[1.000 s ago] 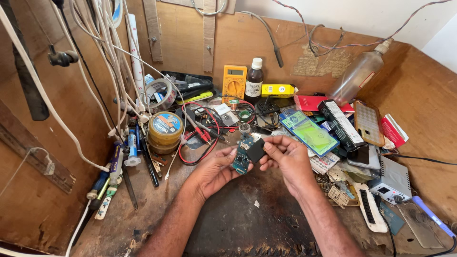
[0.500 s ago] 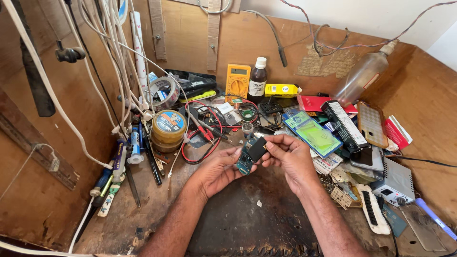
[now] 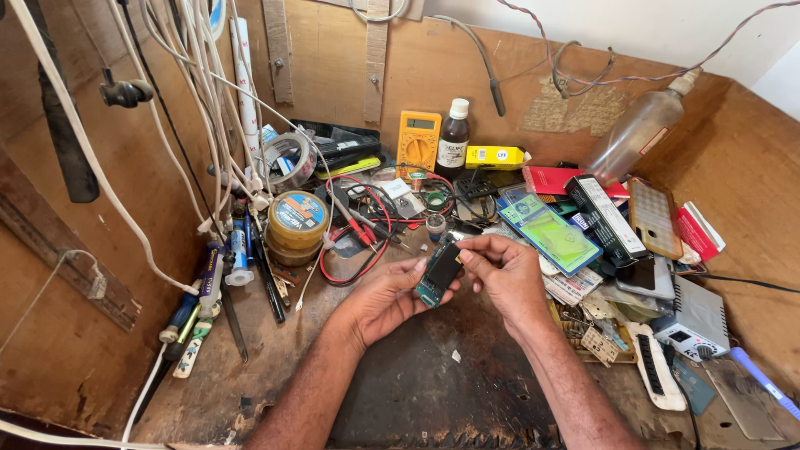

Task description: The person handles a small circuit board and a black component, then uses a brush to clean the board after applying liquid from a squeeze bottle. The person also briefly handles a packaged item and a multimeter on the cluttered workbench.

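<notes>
**Both hands on a small circuit board above a crowded bench**

The left hand (image 3: 385,298) lies palm-up just over the bench (image 3: 400,392), and its fingers cradle the lower end of a small circuit board (image 3: 439,271), greenish with a dark rectangular part on its face. The right hand (image 3: 504,275) meets it from the other side, thumb and forefinger pinching the board's upper edge. So each grip is closed on the same board, which is tilted and raised clear of the dark, stained surface below.

Just beyond the grip, a tangle of red and black probe leads (image 3: 362,237) runs across the wood. Farther out on the left hand's side stands a round tin with a blue and orange lid (image 3: 296,221), and past it a row of screwdrivers (image 3: 200,308) lies near hanging white cables (image 3: 208,100). Straight ahead of the grip, against the back wall, stand a yellow multimeter (image 3: 417,142) and a dark bottle with a white cap (image 3: 453,137). On the right hand's side, close by, lies a green-tinted phone screen (image 3: 550,232); farther out sits a heap of phones and parts, with a clear plastic bottle (image 3: 637,133) leaning in the corner.
</notes>
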